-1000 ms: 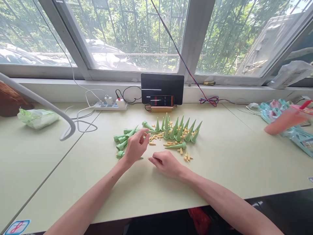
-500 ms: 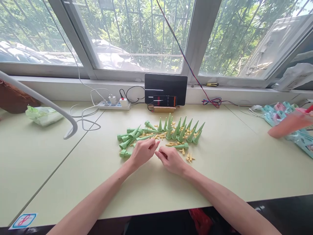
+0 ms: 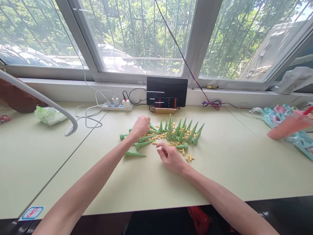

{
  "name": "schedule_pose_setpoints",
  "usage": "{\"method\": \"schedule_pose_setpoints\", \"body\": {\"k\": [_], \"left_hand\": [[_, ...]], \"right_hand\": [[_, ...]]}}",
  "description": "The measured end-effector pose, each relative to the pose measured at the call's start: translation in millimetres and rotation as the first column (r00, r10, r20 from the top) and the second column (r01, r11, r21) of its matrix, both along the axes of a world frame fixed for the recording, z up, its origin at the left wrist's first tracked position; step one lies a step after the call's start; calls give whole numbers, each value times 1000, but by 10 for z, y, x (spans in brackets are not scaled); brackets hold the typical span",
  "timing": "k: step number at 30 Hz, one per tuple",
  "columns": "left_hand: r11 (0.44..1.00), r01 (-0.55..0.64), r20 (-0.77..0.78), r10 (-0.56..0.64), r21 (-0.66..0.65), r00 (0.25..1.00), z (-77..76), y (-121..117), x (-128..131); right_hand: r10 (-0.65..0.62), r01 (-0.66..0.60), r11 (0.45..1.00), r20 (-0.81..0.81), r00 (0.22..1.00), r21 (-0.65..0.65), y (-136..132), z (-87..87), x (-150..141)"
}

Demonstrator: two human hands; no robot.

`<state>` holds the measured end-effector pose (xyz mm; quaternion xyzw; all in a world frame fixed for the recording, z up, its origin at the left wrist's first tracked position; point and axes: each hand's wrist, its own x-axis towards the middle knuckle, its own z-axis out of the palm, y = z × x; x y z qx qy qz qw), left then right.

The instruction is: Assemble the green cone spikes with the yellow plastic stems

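Observation:
My left hand [image 3: 141, 126] reaches over the back left of the pile, its fingers curled down. A green plastic spike [image 3: 153, 127] pokes out beside its fingertips; whatever they grip is hidden. Lower down, my right hand [image 3: 171, 157] hovers near the front of the pile with thumb and forefinger apart. A green spike with a ribbed cap [image 3: 182, 146] lies just beyond it. Several green cones [image 3: 181, 134] stand upright behind, with small yellow nozzles [image 3: 161, 137] scattered among them. One loose spike [image 3: 135, 153] lies below my left wrist, and a few yellow nozzles [image 3: 189, 158] lie to the right.
At the back, a phone [image 3: 166, 102] leans before a dark tablet [image 3: 167, 86]. A power strip [image 3: 117, 106] with cables is left of them. A white curved bar [image 3: 41, 98] crosses the left side. To the right are a pink cup [image 3: 288, 125] and blue plastic items [image 3: 302, 140].
My left hand has moved away from my right hand, up and left over the back of the pile. My right thumb and forefinger have parted. The view has shifted slightly.

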<state>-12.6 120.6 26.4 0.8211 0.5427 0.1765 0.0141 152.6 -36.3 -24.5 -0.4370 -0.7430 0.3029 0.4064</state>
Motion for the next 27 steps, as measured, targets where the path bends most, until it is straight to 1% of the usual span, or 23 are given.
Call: {"method": "schedule_pose_setpoints", "body": {"k": [2, 4, 6, 9, 18, 27], "left_hand": [[999, -35, -29, 34, -24, 999, -67, 150, -2], [997, -62, -46, 60, -42, 997, -134, 238, -5], [996, -67, -56, 64, -62, 996, -185, 280, -11], [995, -56, -57, 51, -87, 997, -221, 296, -34], [993, -42, -21, 40, -114, 999, -204, 226, -107], [997, -13, 52, 17, -78, 998, -156, 157, -142]], "right_hand": [[6, -6, 1000, -4, 1000, -9, -4, 9, 1], [8, -8, 1000, -6, 1000, -11, -4, 17, -1], [7, -7, 1000, -2, 1000, -9, -1, 22, -3], [6, -6, 1000, 8, 1000, -11, 5, 20, -7], [8, -8, 1000, 25, 1000, -4, 11, 1, -11], [14, -13, 1000, 28, 1000, -14, 12, -1, -6]]}}
